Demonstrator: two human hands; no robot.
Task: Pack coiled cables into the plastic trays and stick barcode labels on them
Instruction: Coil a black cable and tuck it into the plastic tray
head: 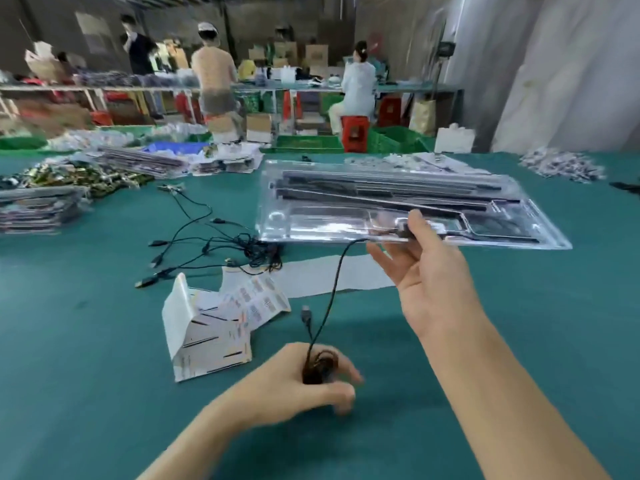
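Black cable coil [319, 366] in left fingers [347, 371], its end in right fingers [419, 226] at tray [543, 239] rim.

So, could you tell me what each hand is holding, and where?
Left hand grips the cable at its coil; right hand pinches its far end beside the tray.

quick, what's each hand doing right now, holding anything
left hand: grips the coiled part of the black cable.
right hand: pinches that cable's other end at the near edge of the plastic tray.
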